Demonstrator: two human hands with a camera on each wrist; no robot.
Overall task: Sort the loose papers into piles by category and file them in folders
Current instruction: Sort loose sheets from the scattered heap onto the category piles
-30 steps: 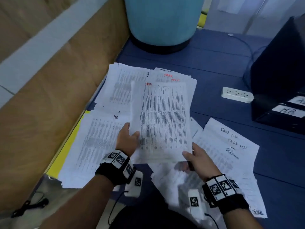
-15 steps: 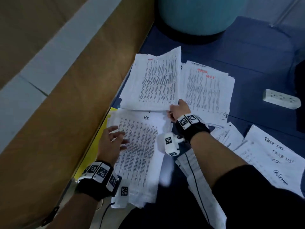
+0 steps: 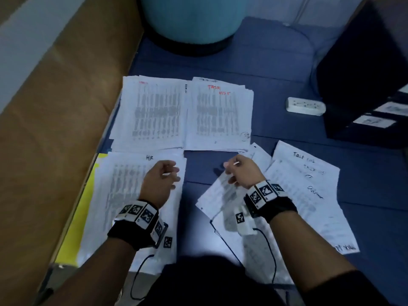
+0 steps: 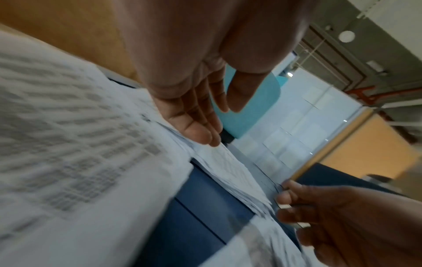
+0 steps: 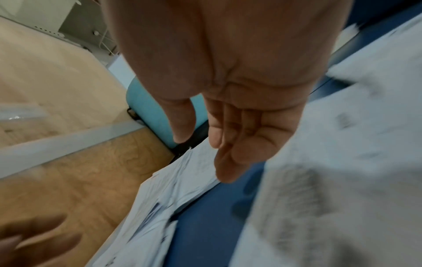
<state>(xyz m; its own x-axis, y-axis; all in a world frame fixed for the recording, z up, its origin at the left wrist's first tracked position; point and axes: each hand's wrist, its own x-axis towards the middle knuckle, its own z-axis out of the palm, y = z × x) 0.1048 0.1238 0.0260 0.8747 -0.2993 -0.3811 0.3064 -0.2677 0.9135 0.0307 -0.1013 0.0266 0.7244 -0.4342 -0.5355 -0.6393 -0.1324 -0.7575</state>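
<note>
The left hand [image 3: 160, 180] hovers over the HR pile [image 3: 130, 195] at the table's [image 3: 276, 89] left edge, fingers relaxed and holding nothing. Beyond it lie two more piles side by side, one with a red heading [image 3: 152, 113] and the red-marked task-list pile [image 3: 220, 113]. The right hand [image 3: 241, 173], loosely extended and empty, hangs just above the loose papers [image 3: 220, 195]. Farther right lies a handwritten task-list pile [image 3: 309, 184].
</note>
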